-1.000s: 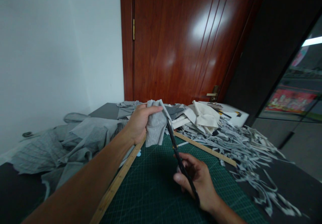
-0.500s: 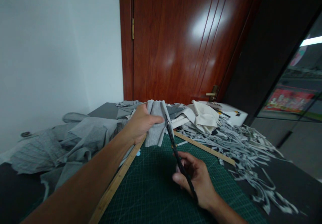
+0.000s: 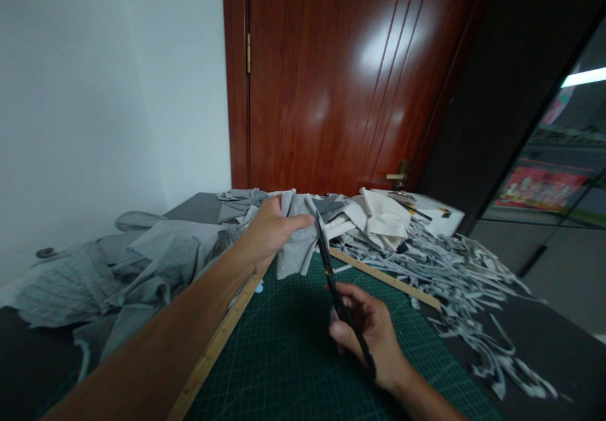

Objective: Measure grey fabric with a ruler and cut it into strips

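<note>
My left hand (image 3: 272,228) pinches a piece of light grey fabric (image 3: 296,260) and holds it up above the green cutting mat (image 3: 284,351). The thumb lies across the front of the cloth; the fingers behind it are hidden. In my right hand (image 3: 367,332) are black scissors (image 3: 338,298), gripped by the handles and tilted up toward the cloth. Their blades meet the right edge of the fabric, near my left thumb. Whether the blades are fully closed is hard to make out.
A wooden ruler (image 3: 222,339) lies under my left forearm, another wooden ruler (image 3: 388,279) across the mat's right side. Grey cloth (image 3: 165,250) is heaped at left. Cream fabric (image 3: 386,216) and many cut grey strips (image 3: 454,276) lie at right, before a white box (image 3: 445,216).
My left hand and the fabric have shifted slightly to the right. The scissors have moved a little right with my right hand, their tips still at the cloth's right edge.
</note>
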Available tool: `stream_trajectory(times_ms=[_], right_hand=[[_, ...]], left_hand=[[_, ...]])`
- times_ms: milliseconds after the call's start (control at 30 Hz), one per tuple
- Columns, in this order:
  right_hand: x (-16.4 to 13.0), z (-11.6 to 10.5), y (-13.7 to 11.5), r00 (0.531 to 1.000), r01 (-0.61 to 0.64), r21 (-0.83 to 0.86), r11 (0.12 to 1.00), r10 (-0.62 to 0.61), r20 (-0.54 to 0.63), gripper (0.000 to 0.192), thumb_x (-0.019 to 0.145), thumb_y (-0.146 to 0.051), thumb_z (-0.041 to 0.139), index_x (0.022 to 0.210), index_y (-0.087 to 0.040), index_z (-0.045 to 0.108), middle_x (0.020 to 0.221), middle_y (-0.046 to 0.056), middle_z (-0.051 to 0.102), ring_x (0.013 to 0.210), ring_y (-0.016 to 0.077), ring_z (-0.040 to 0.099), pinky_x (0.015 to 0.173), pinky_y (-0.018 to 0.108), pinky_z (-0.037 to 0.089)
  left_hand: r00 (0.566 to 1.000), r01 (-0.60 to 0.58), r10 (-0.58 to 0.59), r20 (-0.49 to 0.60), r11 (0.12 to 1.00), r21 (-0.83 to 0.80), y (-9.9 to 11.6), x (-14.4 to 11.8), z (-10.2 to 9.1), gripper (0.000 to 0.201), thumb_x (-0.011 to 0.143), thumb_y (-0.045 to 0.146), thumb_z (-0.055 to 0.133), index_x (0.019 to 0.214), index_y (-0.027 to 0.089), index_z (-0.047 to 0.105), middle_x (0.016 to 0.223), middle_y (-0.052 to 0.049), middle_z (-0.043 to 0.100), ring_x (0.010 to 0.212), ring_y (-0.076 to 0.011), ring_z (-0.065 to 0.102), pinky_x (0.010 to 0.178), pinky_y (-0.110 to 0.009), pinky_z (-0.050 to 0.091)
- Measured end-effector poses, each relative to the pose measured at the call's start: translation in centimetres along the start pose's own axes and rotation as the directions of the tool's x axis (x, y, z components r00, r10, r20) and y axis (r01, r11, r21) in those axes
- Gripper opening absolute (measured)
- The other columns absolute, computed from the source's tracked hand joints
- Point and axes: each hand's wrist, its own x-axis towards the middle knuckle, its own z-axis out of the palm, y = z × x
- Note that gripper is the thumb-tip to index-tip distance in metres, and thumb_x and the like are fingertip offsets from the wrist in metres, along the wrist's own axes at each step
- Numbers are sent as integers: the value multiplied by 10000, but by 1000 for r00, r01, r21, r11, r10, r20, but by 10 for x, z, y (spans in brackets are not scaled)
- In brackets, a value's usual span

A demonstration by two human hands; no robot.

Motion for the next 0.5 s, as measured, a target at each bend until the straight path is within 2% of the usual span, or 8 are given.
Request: stream_trajectory(times_ms=[133, 233, 500], right_hand=[[0, 1, 1, 1000, 23, 11, 1000, -23, 10, 549, 785, -479, 930, 1206, -204, 710, 697, -41, 601, 520, 98, 494, 468, 210, 392], [0, 1, 2, 999, 27, 17, 999, -27, 20, 553, 787, -483, 929, 1220, -213, 713, 703, -39, 607, 525, 97, 497, 466, 205, 400], [-1, 0, 1, 1000, 24, -5, 1000, -24, 13, 561, 798, -500, 913, 1225, -201, 706, 700, -37, 606, 508, 101, 493, 463, 221, 382]], left_hand=[[998, -17, 17, -66, 1000, 1, -2, 1, 2, 208, 652, 255, 816, 815, 176, 714, 812, -32, 729, 686, -170, 654, 647, -288, 538], [993, -39, 41, -114, 999, 25, -4, 2, 2, 180, 654, 263, 811, 751, 182, 684, 750, -11, 695, 659, -164, 638, 642, -286, 529], [989, -37, 38, -141, 999, 11, -7, 2, 3, 220, 639, 270, 834, 783, 176, 698, 736, 1, 682, 664, -171, 649, 643, -301, 536]])
